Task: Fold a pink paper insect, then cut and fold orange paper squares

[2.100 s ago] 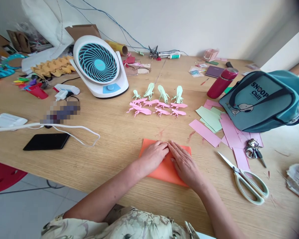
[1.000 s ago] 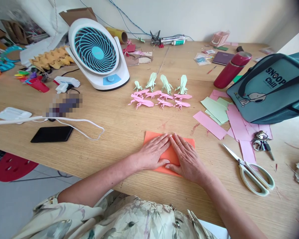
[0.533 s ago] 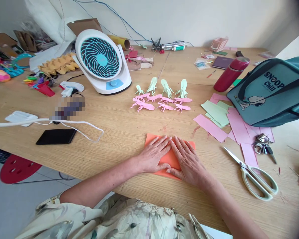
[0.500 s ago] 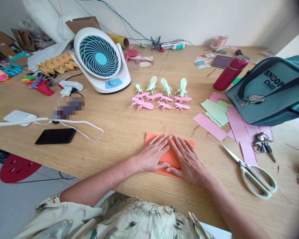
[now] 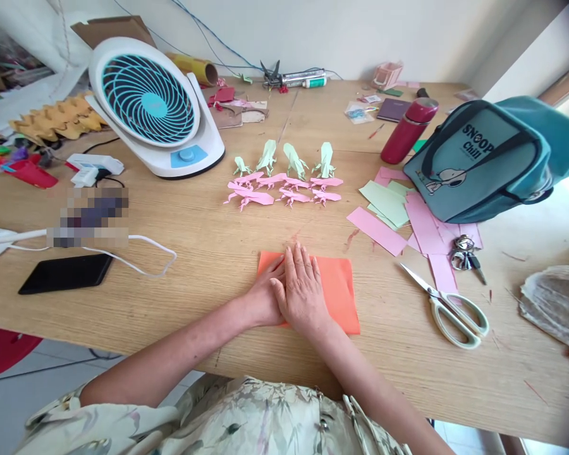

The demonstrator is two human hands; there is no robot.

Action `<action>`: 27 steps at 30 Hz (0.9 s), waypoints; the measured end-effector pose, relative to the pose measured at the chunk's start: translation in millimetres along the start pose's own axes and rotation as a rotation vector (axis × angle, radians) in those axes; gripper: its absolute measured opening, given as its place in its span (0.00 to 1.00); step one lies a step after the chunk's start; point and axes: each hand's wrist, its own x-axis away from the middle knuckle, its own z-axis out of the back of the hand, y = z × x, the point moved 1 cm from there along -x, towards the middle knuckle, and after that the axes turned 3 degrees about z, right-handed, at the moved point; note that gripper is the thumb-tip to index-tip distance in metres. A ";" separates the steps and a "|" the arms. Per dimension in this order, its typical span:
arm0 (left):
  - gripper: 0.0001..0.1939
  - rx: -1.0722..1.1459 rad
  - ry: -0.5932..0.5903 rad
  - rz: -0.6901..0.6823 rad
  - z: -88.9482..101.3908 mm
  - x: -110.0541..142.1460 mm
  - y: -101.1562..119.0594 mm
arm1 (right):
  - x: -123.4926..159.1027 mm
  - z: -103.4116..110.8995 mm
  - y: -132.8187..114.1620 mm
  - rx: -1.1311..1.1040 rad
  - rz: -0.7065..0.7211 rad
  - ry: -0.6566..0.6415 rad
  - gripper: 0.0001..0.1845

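An orange sheet of paper (image 5: 337, 291), which looks folded, lies on the wooden table in front of me. My right hand (image 5: 303, 287) rests flat with fingers stretched out, partly on the paper and partly over my left hand. Beneath it, my left hand (image 5: 265, 296) lies flat on the paper's left part, its fingers partly covered. Beyond the paper stand several pink folded paper insects (image 5: 251, 197), with several light green ones (image 5: 294, 161) behind them.
To the right lie scissors (image 5: 455, 313), keys (image 5: 465, 256), pink and green paper pieces (image 5: 377, 230), a red flask (image 5: 408, 129) and a teal bag (image 5: 478, 164). A white fan (image 5: 156, 107) stands at the back left. A black phone (image 5: 65, 273) lies near a white cable.
My right hand has slid left across the orange paper and now overlaps my left hand, uncovering the paper's right part. The camera view has shifted to the right.
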 end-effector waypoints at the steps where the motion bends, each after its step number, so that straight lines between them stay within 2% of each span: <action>1: 0.36 -0.003 0.005 0.005 -0.5 0.4 -0.7 | 1.6 -2.4 1.4 0.009 -0.012 -0.008 0.37; 5: 0.42 0.015 -0.009 0.038 -0.4 1.8 -3.8 | 9.7 -3.1 15.4 0.031 -0.056 -0.006 0.39; 9: 0.41 0.042 0.007 0.034 0.9 2.3 -4.5 | 16.3 -2.3 26.0 0.089 -0.114 0.038 0.39; 16: 0.42 -0.016 -0.016 0.043 -1.4 3.8 -4.9 | 33.1 -7.8 48.8 0.225 -0.143 0.128 0.34; 23: 0.32 -0.064 -0.045 0.135 11.1 0.9 7.5 | 37.4 -11.2 55.1 0.305 -0.132 0.171 0.33; 27: 0.30 -0.105 -0.063 0.234 5.2 -8.5 25.2 | 36.7 -8.5 52.5 0.326 -0.133 0.159 0.31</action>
